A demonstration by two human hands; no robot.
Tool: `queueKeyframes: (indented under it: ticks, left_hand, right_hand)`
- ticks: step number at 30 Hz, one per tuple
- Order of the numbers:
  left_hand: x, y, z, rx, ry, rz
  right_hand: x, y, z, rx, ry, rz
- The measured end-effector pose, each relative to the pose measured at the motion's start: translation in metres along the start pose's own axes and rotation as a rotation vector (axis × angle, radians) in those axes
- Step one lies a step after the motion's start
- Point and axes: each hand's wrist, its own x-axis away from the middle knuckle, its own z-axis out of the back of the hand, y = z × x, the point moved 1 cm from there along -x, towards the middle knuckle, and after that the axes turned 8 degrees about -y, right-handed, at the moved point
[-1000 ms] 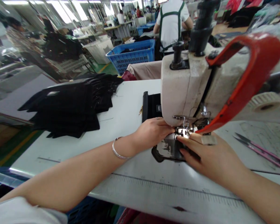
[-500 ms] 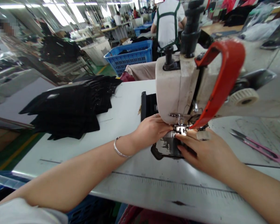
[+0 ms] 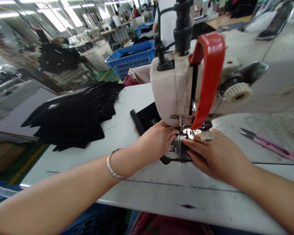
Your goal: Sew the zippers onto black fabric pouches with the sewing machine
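My left hand (image 3: pixel 159 140), with a silver bangle at the wrist, is closed by the needle area of a sewing machine (image 3: pixel 169 88). Its fingers grip the near end of a black fabric piece (image 3: pixel 148 118), which lies slanted behind the hand and partly behind the machine head. Across the metal plate (image 3: pixel 175 150), my right hand (image 3: pixel 213 153) has its fingers bent together close to the presser foot (image 3: pixel 186 133). What its fingertips hold is hidden. A pale wrap (image 3: pixel 207 136) shows on one of its fingers.
A stack of black fabric pieces (image 3: pixel 73 114) lies on the left of the white table (image 3: pixel 122 130). Pink-handled thread snips (image 3: pixel 269 143) rest at the right. A red curved guard (image 3: pixel 209 75) fronts the machine. Beyond stand a blue crate (image 3: pixel 132 60) and a co-worker (image 3: pixel 166 23).
The black fabric piece has turned, its far end swinging left and nearer. My left wrist has bent with it; the right hand stays by the presser foot. The view has shifted slightly.
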Motion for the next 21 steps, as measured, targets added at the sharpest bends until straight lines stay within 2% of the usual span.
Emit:
queueKeyframes:
  ticks: [2,4,7,13,21]
  left_hand:
    - [0.004,0.005,0.008,-0.032,-0.109,-0.005]
    - [0.008,0.005,0.012,-0.067,-0.149,-0.056]
    - [0.016,0.002,0.007,-0.083,-0.103,-0.146]
    - [0.033,0.01,-0.011,-0.038,0.017,-0.156]
    - [0.041,0.019,-0.015,0.026,0.006,-0.133]
  right_hand:
    - [0.002,0.001,0.0,-0.028,-0.009,0.021]
    - [0.003,0.002,0.001,-0.054,-0.012,0.042]
    - [0.005,0.003,0.001,-0.064,-0.014,0.072]
    - [0.007,-0.003,0.003,-0.02,-0.015,0.074]
    - [0.008,-0.004,0.005,0.082,0.005,0.102]
